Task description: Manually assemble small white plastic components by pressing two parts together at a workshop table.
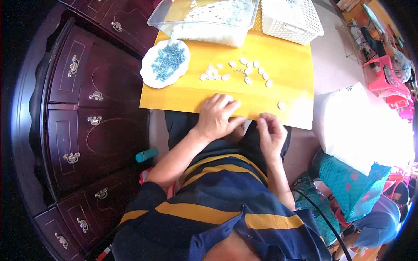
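My left hand [219, 116] rests on the near edge of the yellow table [183, 98], its fingers spread and nothing visible in them. Close by at the same edge, my right hand [272, 135] has its thumb and fingers pinched together. Whatever is between those fingertips, if anything, is too small to see. One white disc [281, 105] lies on the tabletop just beyond the right hand. Farther back are two loose groups of small white round pieces, one left [213, 75] and one right [249, 64]. Several small dark screws or nails [240, 71] lie amid the right group.
A white scalloped plate [148, 71] of bluish screws or nails sits at the table's left. Behind stand a clear tub [204, 31] of white pieces and a white perforated basket [300, 32]. Dark wooden drawers [91, 100] flank the left; white [344, 122] and teal [352, 182] bags the right.
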`<act>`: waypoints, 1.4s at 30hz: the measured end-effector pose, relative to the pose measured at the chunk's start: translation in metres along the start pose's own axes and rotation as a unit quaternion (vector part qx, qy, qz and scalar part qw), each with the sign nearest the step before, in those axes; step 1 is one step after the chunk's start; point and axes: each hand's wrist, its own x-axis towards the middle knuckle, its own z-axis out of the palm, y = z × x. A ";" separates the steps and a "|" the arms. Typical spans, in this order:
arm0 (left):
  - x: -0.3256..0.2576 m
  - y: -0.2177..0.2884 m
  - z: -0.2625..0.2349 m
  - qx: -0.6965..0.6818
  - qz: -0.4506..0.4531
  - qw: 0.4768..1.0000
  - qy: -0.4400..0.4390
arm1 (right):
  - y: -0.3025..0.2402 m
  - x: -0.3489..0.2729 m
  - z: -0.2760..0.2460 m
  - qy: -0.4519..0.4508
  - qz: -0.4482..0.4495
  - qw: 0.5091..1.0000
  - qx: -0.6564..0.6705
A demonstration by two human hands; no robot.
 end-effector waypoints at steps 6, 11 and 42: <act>-0.009 0.004 0.010 -0.008 0.049 0.999 0.010 | 0.004 0.001 0.000 -0.074 0.051 0.996 -0.018; -0.011 0.011 0.016 -0.011 0.106 0.993 0.058 | 0.010 -0.002 0.001 -0.079 0.122 0.984 0.101; 0.034 -0.031 0.001 0.124 -0.076 0.989 -0.019 | 0.001 0.008 -0.010 -0.039 0.195 0.935 0.294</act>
